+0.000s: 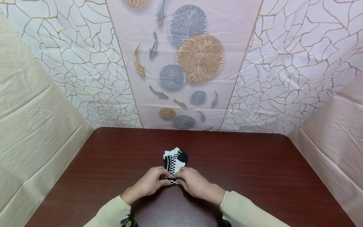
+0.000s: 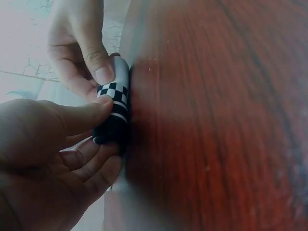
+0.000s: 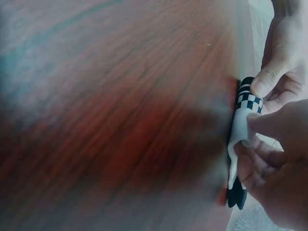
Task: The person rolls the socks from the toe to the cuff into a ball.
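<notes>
A pair of black-and-white checkered ankle socks [image 1: 179, 164] lies flat on the table in the head view, one on the other, ankle openings and black heel patch pointing away from me. The near end is folded over into a thick roll, seen close up as a rolled sock edge [image 2: 113, 91] in the left wrist view. My left hand [image 1: 150, 182] pinches the left part of this roll between thumb and fingers. On the right part, my right hand [image 1: 195, 183] pinches likewise, its thumb [image 3: 262, 122] on the white fabric. Both hands' fingertips partly hide the roll.
The dark red-brown wooden table [image 1: 244, 160] extends around the socks on all sides. Behind it hangs a patterned cloth [image 1: 181, 104] with fish and round leaf prints. Beige cloth panels [image 1: 37, 132] slope down at the left and right.
</notes>
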`<state>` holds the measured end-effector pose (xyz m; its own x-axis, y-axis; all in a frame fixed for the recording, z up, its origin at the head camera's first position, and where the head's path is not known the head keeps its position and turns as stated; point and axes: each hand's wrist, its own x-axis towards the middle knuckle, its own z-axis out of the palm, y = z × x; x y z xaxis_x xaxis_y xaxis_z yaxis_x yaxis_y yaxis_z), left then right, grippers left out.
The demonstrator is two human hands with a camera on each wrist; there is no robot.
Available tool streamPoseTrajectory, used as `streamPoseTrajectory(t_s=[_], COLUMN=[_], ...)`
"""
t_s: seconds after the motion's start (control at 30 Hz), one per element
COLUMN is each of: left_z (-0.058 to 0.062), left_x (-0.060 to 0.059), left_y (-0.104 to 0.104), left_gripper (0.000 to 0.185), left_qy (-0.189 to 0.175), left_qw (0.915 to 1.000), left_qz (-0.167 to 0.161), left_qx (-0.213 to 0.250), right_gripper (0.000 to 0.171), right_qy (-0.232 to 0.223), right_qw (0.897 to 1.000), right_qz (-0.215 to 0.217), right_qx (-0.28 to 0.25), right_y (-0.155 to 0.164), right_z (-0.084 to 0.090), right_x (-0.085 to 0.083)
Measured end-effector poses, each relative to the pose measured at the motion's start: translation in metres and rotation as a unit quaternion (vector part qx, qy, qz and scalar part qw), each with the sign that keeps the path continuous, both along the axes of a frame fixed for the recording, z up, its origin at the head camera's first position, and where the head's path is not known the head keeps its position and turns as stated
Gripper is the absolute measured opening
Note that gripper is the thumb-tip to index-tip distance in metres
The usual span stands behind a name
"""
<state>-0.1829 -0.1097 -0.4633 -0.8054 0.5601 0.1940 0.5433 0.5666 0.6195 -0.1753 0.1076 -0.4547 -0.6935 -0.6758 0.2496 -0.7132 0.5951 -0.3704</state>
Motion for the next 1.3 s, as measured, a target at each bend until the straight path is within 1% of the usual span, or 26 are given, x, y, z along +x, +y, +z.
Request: streamPoseTrajectory(t_s=[0.13, 0.37, 0.5, 0.6, 0.7, 0.8, 1.0, 1.1, 1.3], left_z=[0.001, 0.004, 0.005, 0.006, 0.006, 0.005, 0.002, 0.002, 0.001], left_x=[-0.002, -0.002, -0.002, -0.002, -0.002, -0.002, 0.000, 0.002, 0.003], left_y=[-0.001, -0.003, -0.003, -0.003, -0.002, -0.001, 0.001, 0.001, 0.000], left_gripper=[0.007, 0.010, 0.009, 0.008, 0.008, 0.010, 0.014, 0.017, 0.024], left_qy=[-0.010, -0.028, -0.032, -0.034, -0.035, -0.034, -0.025, -0.018, -0.001], left_qw=[0.9999, 0.9996, 0.9995, 0.9994, 0.9994, 0.9994, 0.9989, 0.9986, 0.9987], left_qz=[0.001, -0.003, -0.008, -0.009, -0.004, 0.005, 0.020, 0.018, 0.011], left_qx=[-0.008, -0.006, -0.002, 0.000, 0.005, 0.010, 0.035, 0.047, 0.049], right_gripper=[0.018, 0.033, 0.031, 0.027, 0.023, 0.022, 0.018, 0.016, 0.016], right_qy=[0.026, 0.055, 0.075, 0.077, 0.060, 0.029, -0.009, -0.022, -0.044], right_qw=[1.000, 0.998, 0.997, 0.996, 0.997, 0.997, 0.998, 0.998, 0.996], right_qz=[-0.002, -0.012, -0.001, 0.008, 0.010, 0.006, -0.002, -0.006, -0.013], right_qx=[0.005, 0.005, -0.017, -0.037, -0.053, -0.066, -0.067, -0.063, -0.075], right_y=[0.001, 0.002, 0.003, 0.003, 0.004, 0.004, 0.004, 0.003, 0.003], right_z=[-0.003, -0.009, -0.011, -0.012, -0.013, -0.012, -0.010, -0.009, -0.005], right_x=[0.001, 0.005, 0.005, 0.004, 0.002, 0.000, -0.003, -0.003, -0.003])
